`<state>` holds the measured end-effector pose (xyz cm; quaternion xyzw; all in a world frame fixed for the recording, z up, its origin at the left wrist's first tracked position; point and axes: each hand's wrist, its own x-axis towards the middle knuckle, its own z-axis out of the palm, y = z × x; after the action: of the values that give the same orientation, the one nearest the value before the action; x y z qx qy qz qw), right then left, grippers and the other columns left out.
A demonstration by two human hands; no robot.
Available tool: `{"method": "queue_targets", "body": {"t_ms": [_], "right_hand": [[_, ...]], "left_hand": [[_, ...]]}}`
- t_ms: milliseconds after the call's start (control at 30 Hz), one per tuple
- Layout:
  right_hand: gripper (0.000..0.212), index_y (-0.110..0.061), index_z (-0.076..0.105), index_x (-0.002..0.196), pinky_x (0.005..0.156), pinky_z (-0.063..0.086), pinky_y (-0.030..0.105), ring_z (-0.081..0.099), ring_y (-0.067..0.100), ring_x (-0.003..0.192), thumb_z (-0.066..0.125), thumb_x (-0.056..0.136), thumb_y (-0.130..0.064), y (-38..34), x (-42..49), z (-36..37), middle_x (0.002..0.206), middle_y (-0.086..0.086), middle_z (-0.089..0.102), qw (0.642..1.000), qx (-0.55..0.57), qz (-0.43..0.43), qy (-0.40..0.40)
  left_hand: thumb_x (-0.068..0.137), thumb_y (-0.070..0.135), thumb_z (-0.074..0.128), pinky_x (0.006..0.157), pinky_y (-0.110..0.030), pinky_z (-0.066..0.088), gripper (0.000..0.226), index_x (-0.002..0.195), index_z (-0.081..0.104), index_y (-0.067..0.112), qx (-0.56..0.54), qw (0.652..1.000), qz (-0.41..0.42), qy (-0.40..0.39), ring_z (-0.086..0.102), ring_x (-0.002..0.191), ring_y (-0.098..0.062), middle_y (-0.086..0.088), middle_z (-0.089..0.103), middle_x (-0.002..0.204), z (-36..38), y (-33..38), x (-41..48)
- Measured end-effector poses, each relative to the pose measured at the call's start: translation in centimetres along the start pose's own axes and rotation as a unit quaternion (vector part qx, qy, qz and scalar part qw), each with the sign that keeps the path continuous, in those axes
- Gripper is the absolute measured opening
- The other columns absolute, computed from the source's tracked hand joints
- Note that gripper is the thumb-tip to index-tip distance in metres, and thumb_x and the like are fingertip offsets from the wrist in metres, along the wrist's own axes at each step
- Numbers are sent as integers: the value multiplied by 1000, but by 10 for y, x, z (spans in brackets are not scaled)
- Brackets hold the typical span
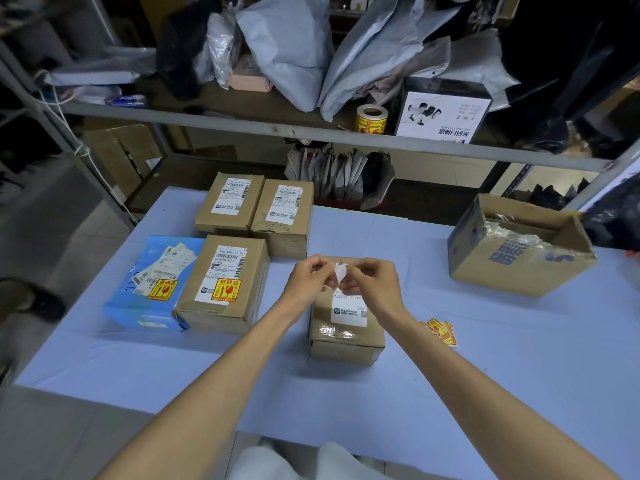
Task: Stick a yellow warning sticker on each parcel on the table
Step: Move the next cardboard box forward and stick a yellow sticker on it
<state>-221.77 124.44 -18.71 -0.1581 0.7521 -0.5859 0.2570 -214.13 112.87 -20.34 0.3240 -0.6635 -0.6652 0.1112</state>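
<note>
You've just got the one view: a wide-angle cam on your head, tilted forward and down over the blue table (450, 375). It's close in, so your left hand (310, 280) and right hand (374, 284) land mid-frame, with the metal shelf (242, 122) further back across the top.
</note>
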Motion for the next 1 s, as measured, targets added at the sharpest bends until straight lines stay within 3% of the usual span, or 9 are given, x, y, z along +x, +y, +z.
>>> {"method": "queue_targets", "body": {"t_ms": [100, 233, 367, 433, 567, 733, 833, 1000], "right_hand": [[16, 1, 70, 85, 66, 61, 34, 73, 27, 67, 54, 84, 2, -1, 1, 2, 74, 20, 72, 1000, 13, 6, -1], [13, 0, 71, 80, 62, 60, 30, 72, 29, 68, 59, 83, 1, -2, 2, 1, 70, 18, 72, 999, 33, 5, -13], [15, 2, 70, 86, 61, 57, 30, 72, 27, 66, 56, 85, 3, -1, 4, -2, 70, 17, 71, 997, 67, 15, -19], [15, 3, 68, 95, 62, 58, 31, 71, 28, 66, 55, 87, 3, -1, 5, -3, 73, 19, 71, 997, 70, 12, -27], [29, -5, 67, 108, 65, 61, 32, 67, 28, 72, 46, 90, 4, -1, 7, -7, 81, 22, 69, 997, 61, -24, -51], [24, -31, 70, 108, 80, 53, 29, 61, 14, 90, 65, 89, -18, 9, 17, -9, 105, -2, 61, 974, -187, -123, -26], [23, -33, 72, 104, 85, 48, 30, 53, 13, 100, 70, 85, -21, 10, 19, -11, 105, -4, 57, 963, -221, -150, -42], [16, -24, 74, 89, 78, 54, 39, 58, 10, 89, 78, 77, -14, 7, 17, -11, 95, -4, 63, 966, -210, -148, -23]], "left_hand": [[92, 20, 55, 72, -23, 48, 12, 81, 60, 17, 0, 1000, -1, -13, 64, 80, -14, -1, 67, 85, 2, -1, 1], [90, 21, 64, 72, -24, 52, 14, 79, 57, 15, -1, 999, 28, -18, 59, 77, -10, 3, 62, 81, 3, 0, 2], [90, 16, 63, 84, -43, 57, 17, 76, 54, 16, -6, 999, 10, 30, 66, 89, -26, -12, 64, 90, 0, -5, 9], [90, 15, 63, 86, -47, 57, 16, 77, 54, 18, -3, 999, -6, 49, 68, 91, -29, -15, 68, 94, 0, -7, 12], [89, 7, 62, 77, -37, 59, 12, 84, 54, 15, -8, 999, -8, 41, 67, 78, -23, -13, 65, 91, 1, -3, 11], [88, 6, 62, 74, -30, 58, 7, 95, 62, 9, 4, 1000, 17, 19, 66, 78, -18, -8, 65, 84, 1, 2, 11], [87, 5, 64, 75, -30, 58, 6, 89, 65, 11, -4, 1000, 12, 6, 65, 78, -20, -8, 65, 84, 1, 2, 12], [86, 2, 64, 67, -22, 57, 13, 99, 65, -1, -62, 998, -18, -15, 67, 75, -19, -16, 69, 92, -1, 4, 13]]}}
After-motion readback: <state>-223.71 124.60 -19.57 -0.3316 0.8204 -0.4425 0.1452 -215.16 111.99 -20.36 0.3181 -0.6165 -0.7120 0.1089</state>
